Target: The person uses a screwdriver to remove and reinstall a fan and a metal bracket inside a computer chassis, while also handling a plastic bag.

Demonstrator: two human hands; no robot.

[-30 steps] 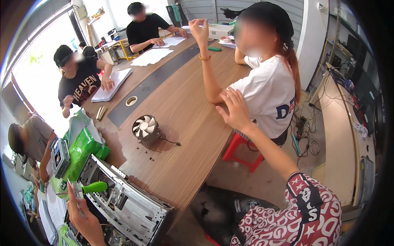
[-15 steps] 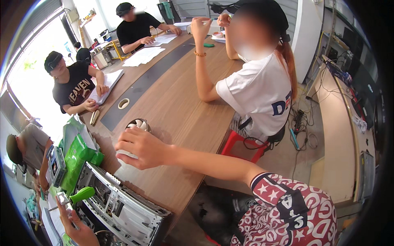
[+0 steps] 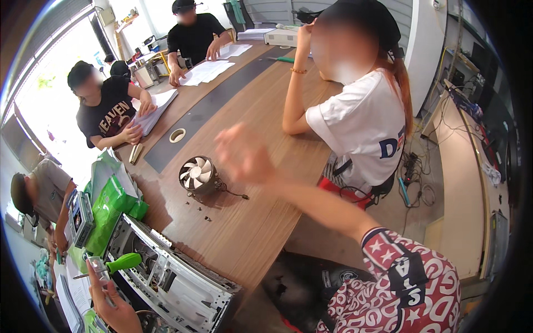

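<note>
At the lower left, my left hand [image 3: 114,311] grips a green-handled screwdriver [image 3: 125,262] and a small clear object [image 3: 101,267] I cannot make out, beside an open metal computer case [image 3: 194,294]. My right hand [image 3: 241,152] is blurred in the air just right of a round cooling fan [image 3: 194,173] with white blades and a trailing cable; I cannot tell how its fingers stand. A few small dark screws [image 3: 206,219] lie below the fan on the wooden table [image 3: 250,238]. A drive-like metal box [image 3: 81,222] and green packaging [image 3: 111,205] lie behind the case.
A person in white [image 3: 355,122] sits close at the right edge on a red stool. Three others sit along the left and far sides with papers [image 3: 205,74]. A tape roll [image 3: 177,135] lies beyond the fan. A side bench with cables [image 3: 461,183] stands at the right.
My right hand swung from the right down over the fan, then moved back up and right, uncovering it. The person in white has brought a raised hand to the head.
</note>
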